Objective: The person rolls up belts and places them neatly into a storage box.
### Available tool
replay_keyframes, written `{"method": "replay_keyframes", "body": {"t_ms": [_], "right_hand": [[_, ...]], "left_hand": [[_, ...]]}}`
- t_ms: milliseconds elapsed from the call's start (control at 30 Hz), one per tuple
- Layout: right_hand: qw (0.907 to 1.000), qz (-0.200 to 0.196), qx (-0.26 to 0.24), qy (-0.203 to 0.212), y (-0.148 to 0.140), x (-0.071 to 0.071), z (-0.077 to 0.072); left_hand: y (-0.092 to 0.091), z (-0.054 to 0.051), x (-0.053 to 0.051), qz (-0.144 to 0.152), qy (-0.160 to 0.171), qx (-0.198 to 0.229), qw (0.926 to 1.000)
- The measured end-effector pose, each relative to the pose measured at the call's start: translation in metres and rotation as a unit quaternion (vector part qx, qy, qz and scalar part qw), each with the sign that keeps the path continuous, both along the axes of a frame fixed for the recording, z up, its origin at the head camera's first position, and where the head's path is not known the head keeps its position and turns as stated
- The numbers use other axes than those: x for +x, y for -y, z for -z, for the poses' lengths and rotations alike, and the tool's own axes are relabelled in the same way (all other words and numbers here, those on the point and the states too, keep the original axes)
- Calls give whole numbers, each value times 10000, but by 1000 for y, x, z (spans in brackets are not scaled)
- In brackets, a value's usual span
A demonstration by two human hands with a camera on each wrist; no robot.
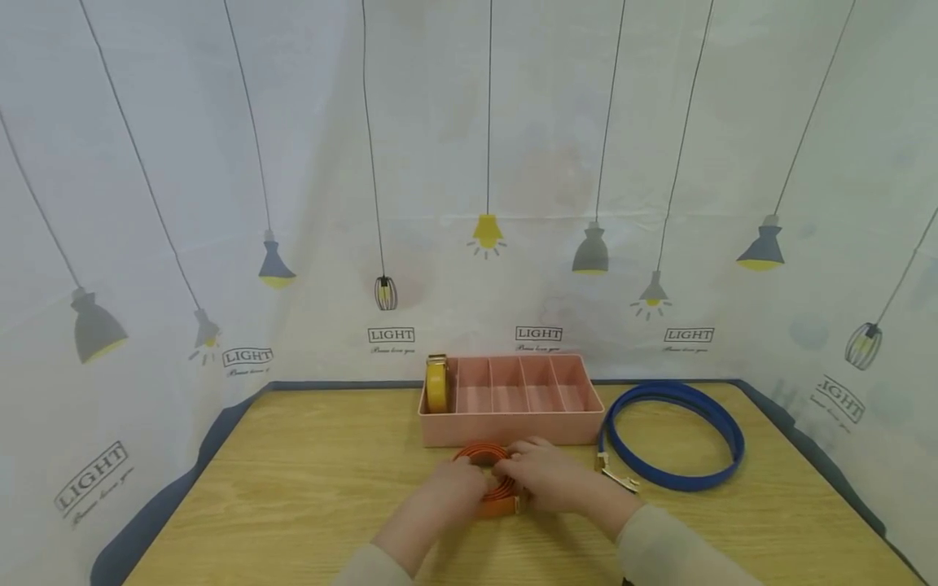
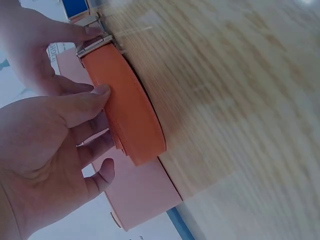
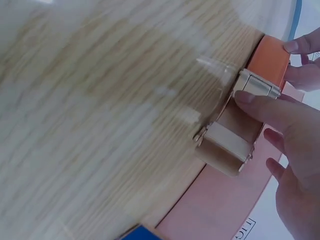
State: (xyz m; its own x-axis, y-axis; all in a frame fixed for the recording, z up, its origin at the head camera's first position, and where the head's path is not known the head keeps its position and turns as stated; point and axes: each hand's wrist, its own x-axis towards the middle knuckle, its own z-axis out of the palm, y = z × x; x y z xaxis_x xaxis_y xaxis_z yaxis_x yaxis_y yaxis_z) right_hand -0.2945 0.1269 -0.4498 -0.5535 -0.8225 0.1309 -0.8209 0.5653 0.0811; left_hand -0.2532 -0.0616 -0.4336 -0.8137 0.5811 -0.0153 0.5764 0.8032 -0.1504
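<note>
An orange belt (image 1: 498, 508) is wound into a coil, standing on its edge on the table in front of a pink divided box (image 1: 509, 428). My left hand (image 1: 456, 488) pinches the coil's left side, its thumb on the outer orange strap (image 2: 125, 107). From the right, my right hand (image 1: 548, 478) grips the coil at its metal buckle (image 3: 256, 85), thumb pressed on the metal. The buckle's hinged clasp plate (image 3: 227, 142) stands swung out in the right wrist view. In the head view my hands hide part of the coil.
A rolled yellow belt (image 1: 437, 387) with a gold buckle sits in the box's leftmost compartment. To the right of the box, a loosely looped blue belt (image 1: 681, 480) lies on the wooden table (image 1: 293, 488). A white printed curtain (image 1: 440, 163) hangs behind and at both sides.
</note>
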Motion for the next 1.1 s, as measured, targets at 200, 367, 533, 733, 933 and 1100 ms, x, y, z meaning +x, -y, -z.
{"method": "replay_keyframes", "body": {"t_ms": [200,367,533,733,933,1100], "right_hand": [[9997,-101,-216,18,2,-1,1],[9999,96,-90,-34,5,-2,5],[9996,252,-22,83,7,-2,4],[9995,317,32,86,7,-2,2],[9990,365,-249,65,1,-5,-1],[9946,265,-892,-469,-11,-5,-13]], "left_hand": [[-4,3,-3,-176,105,-182,9996],[-12,8,-6,-522,377,16,9979],[-15,12,-7,-499,168,149,9985],[-16,16,-11,-496,-96,188,9985],[-11,20,-13,-656,-268,875,9936],[-4,18,-14,-812,-90,2175,9726]]}}
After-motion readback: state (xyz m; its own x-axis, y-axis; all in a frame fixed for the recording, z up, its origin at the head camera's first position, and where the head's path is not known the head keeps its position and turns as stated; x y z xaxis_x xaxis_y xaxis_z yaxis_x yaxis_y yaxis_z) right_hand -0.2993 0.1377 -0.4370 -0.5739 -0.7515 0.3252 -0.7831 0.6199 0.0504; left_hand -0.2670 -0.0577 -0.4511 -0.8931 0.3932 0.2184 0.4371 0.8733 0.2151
